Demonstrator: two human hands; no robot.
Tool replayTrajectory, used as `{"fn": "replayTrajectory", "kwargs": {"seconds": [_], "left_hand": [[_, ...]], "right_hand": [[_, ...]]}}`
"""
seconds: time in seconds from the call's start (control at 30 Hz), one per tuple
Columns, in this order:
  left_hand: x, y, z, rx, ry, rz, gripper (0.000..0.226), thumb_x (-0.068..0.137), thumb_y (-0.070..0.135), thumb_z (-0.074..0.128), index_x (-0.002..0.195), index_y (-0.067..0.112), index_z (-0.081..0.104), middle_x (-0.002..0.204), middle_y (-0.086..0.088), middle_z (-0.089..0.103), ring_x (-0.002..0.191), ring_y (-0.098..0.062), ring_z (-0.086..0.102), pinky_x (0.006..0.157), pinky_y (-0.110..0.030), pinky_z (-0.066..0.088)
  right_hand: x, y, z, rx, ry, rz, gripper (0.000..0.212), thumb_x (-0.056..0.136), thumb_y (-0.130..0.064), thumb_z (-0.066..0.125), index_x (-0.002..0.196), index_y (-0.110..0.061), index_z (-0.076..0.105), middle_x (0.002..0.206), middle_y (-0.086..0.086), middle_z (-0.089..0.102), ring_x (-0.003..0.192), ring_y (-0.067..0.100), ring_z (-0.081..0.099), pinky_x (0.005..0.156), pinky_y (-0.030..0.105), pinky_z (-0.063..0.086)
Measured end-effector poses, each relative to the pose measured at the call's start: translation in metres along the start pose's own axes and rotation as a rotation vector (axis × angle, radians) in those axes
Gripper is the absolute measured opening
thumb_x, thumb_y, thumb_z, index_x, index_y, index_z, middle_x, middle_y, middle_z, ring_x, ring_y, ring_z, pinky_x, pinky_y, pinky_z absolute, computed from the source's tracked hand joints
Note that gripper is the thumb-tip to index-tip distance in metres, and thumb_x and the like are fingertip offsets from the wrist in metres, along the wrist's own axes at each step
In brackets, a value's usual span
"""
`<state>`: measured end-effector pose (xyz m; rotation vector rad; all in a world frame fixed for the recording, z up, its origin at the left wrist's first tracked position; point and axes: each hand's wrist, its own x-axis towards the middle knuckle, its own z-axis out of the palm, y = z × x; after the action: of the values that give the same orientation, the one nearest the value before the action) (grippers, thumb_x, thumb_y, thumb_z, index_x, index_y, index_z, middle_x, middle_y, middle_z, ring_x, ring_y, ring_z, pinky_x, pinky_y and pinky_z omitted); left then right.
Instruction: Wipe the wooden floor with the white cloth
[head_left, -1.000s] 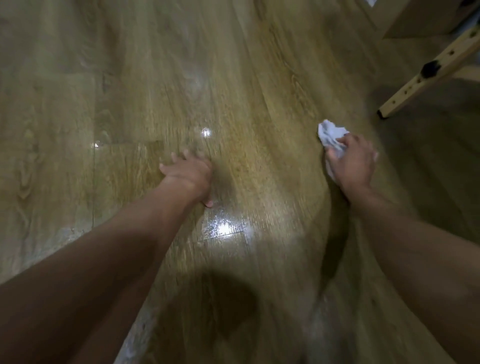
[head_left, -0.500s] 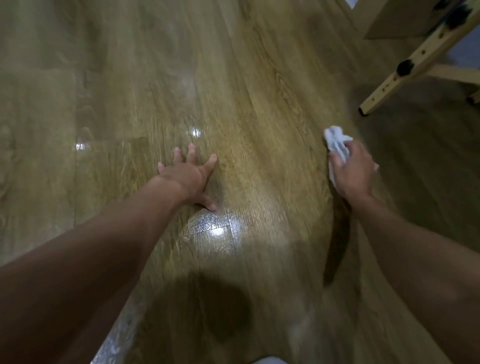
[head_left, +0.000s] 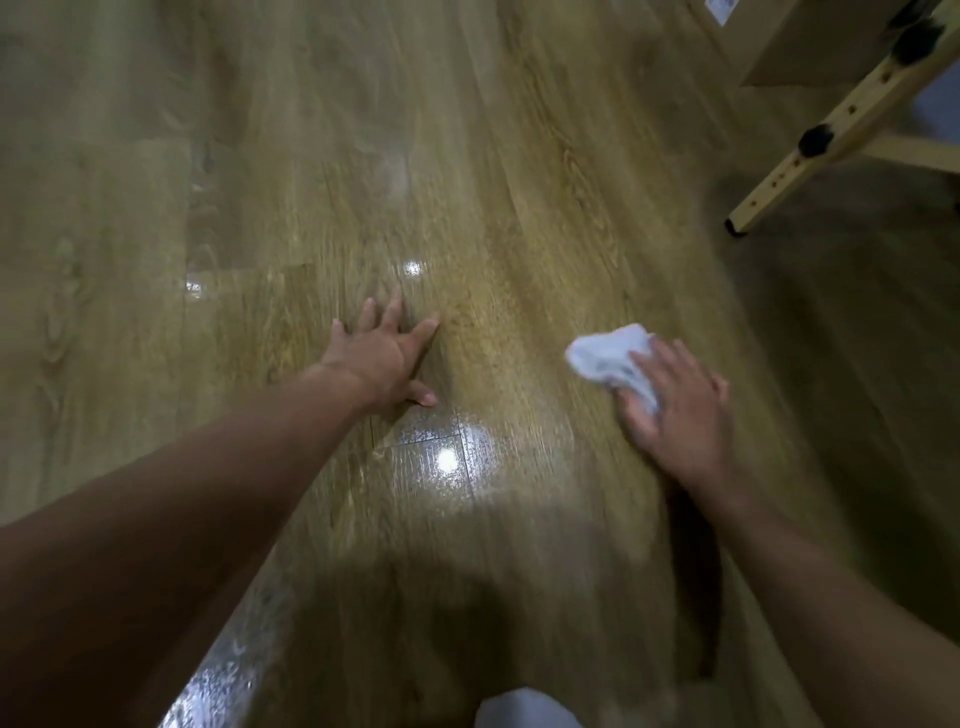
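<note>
Right hand presses white cloth onto wooden floor.
Right grip wide: fingers straight, lying over the cloth's near part; its bunched end sticks out past the fingertips. Left hand flat on floor, fingers spread, holding nothing, well apart from cloth. Pale wooden leg with holes at far right.

I see the left hand flat on the wooden floor, the right hand pressing a crumpled white cloth down.
</note>
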<state>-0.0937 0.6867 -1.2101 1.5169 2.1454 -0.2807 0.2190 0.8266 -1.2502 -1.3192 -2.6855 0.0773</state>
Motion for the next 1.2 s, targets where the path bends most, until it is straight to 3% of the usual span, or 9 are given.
{"fn": "replayTrajectory", "kwargs": {"seconds": [0.07,0.13,0.33,0.5,0.67,0.73,0.87,1.07,1.2], "left_hand": [[-0.005,-0.001,0.007,-0.049,0.029,0.0,0.094,0.08,0.06,0.058,0.151,0.034,0.002,0.158,-0.011,-0.017,0.145,-0.037,-0.008,0.115,-0.059,0.006],[-0.01,-0.005,0.01,-0.049,0.051,0.034,0.089,0.084,0.059,0.054,0.151,0.032,0.004,0.159,-0.013,-0.013,0.146,-0.035,-0.007,0.117,-0.055,0.004],[-0.03,-0.06,0.004,0.015,0.038,0.075,0.071,0.095,0.039,0.049,0.152,0.02,0.012,0.159,-0.016,0.0,0.146,-0.033,0.011,0.117,-0.044,0.022],[-0.053,-0.092,0.002,0.009,-0.018,-0.048,0.073,0.093,0.016,0.049,0.153,0.016,0.007,0.159,-0.016,0.001,0.146,-0.028,0.012,0.116,-0.032,0.02],[-0.061,-0.093,0.009,0.014,0.001,-0.049,0.068,0.098,0.019,0.041,0.153,0.021,0.002,0.16,-0.012,-0.005,0.147,-0.029,0.004,0.119,-0.042,0.016],[-0.062,-0.096,0.009,0.012,0.002,-0.035,0.066,0.098,0.021,0.039,0.153,0.018,0.003,0.16,-0.013,-0.006,0.147,-0.029,0.003,0.119,-0.044,0.016],[-0.067,-0.113,0.013,-0.023,0.094,-0.011,0.063,0.098,0.021,0.043,0.151,0.008,0.013,0.16,-0.011,0.008,0.146,-0.028,0.016,0.117,-0.039,0.021],[-0.082,-0.132,0.021,0.002,0.137,-0.044,0.057,0.101,0.021,0.038,0.153,0.02,0.014,0.16,-0.009,0.004,0.146,-0.028,0.015,0.116,-0.042,0.024],[-0.091,-0.15,0.025,-0.007,0.164,-0.063,0.061,0.097,0.023,0.046,0.15,0.012,0.019,0.157,-0.016,0.015,0.141,-0.032,0.027,0.111,-0.044,0.032]], "right_hand": [[0.031,-0.004,0.003,0.035,0.042,0.324,0.057,0.089,-0.042,0.036,0.141,-0.019,0.041,0.149,0.008,0.039,0.14,0.028,0.03,0.11,0.05,0.028],[0.048,-0.045,0.009,0.024,0.056,0.408,0.055,0.09,-0.034,0.041,0.142,-0.014,0.039,0.144,0.014,0.041,0.136,0.032,0.032,0.109,0.05,0.031],[-0.047,-0.219,0.027,0.152,-0.03,-0.285,0.056,0.085,-0.032,0.053,0.138,-0.019,0.046,0.145,0.009,0.045,0.137,0.029,0.037,0.108,0.044,0.037],[-0.029,-0.177,0.026,0.165,-0.113,-0.773,0.05,0.086,-0.031,0.049,0.135,-0.019,0.054,0.146,0.005,0.046,0.136,0.026,0.04,0.11,0.045,0.031],[0.079,-0.156,0.032,0.158,-0.009,0.047,0.051,0.09,-0.028,0.045,0.14,-0.018,0.044,0.151,0.011,0.037,0.14,0.03,0.031,0.113,0.047,0.026],[0.075,-0.194,0.031,0.163,-0.011,0.086,0.05,0.092,-0.024,0.045,0.141,-0.016,0.043,0.15,0.014,0.037,0.14,0.033,0.029,0.114,0.045,0.023],[-0.036,-0.285,0.048,0.226,0.135,-0.469,0.046,0.089,-0.013,0.049,0.134,-0.007,0.053,0.138,0.021,0.05,0.129,0.041,0.045,0.105,0.052,0.036],[-0.092,-0.309,0.033,0.332,-0.118,-1.066,0.034,0.094,-0.021,0.046,0.125,-0.011,0.057,0.135,0.014,0.054,0.128,0.034,0.044,0.109,0.046,0.031],[0.031,-0.264,0.05,0.145,0.026,-0.537,0.047,0.083,-0.015,0.058,0.13,-0.013,0.055,0.139,0.012,0.052,0.128,0.034,0.048,0.105,0.047,0.037]]}}
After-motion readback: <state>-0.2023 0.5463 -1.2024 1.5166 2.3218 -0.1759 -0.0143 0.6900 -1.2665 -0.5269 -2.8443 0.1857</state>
